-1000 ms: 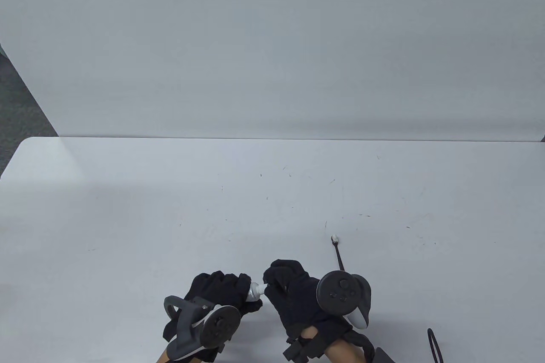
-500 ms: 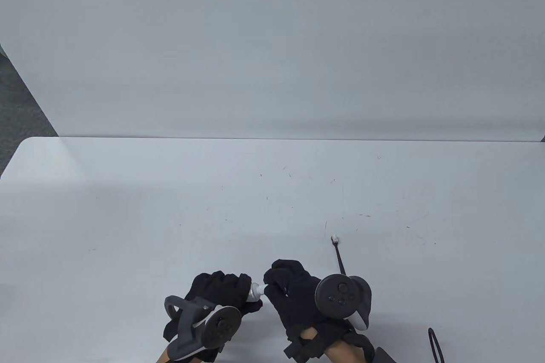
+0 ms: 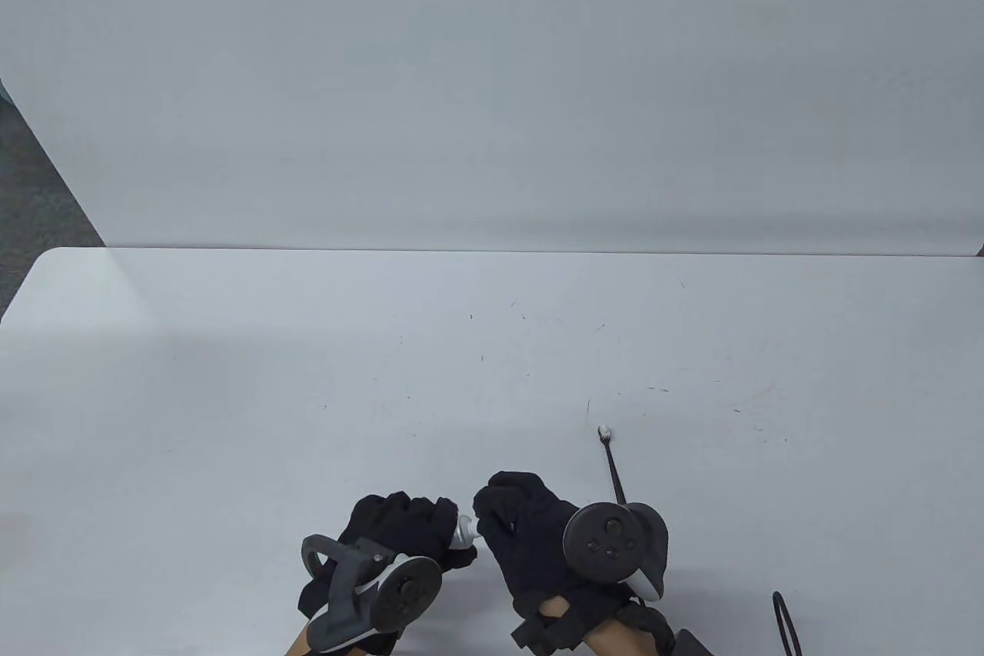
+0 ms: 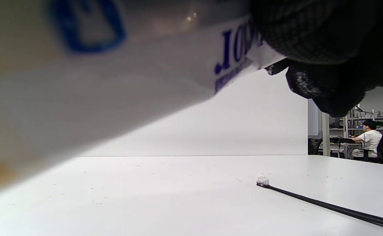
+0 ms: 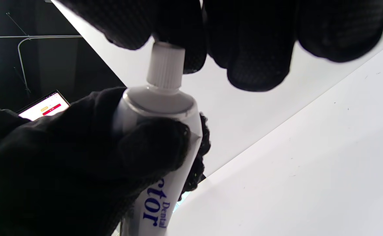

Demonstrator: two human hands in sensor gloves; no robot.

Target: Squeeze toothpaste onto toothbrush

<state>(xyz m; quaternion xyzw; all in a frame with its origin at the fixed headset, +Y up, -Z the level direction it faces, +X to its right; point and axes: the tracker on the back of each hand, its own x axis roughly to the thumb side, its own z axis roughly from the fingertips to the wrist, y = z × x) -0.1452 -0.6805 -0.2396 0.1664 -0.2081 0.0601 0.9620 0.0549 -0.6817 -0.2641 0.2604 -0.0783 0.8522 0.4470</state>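
My left hand (image 3: pixel 400 525) grips a white toothpaste tube (image 3: pixel 461 533) with blue lettering near the table's front edge; the tube fills the left wrist view (image 4: pixel 112 75). In the right wrist view the left fingers (image 5: pixel 80 154) wrap the tube (image 5: pixel 160 137) just below its shoulder. My right hand (image 3: pixel 523 517) pinches the white ribbed cap (image 5: pixel 165 65) with its fingertips (image 5: pixel 184 36). A thin black toothbrush (image 3: pixel 611 464) with white bristles lies on the table right of the hands; it also shows in the left wrist view (image 4: pixel 325 205), bristles up.
The white table (image 3: pixel 307 379) runs back to a white wall. A black cable loop (image 3: pixel 786 621) lies at the front right edge. In the left wrist view a seated person (image 4: pixel 370 139) and shelves are far beyond the table's right end.
The right hand has rolled slightly on the cap, its tracker turning. The left hand and tube have shifted slightly. The toothbrush has not moved.
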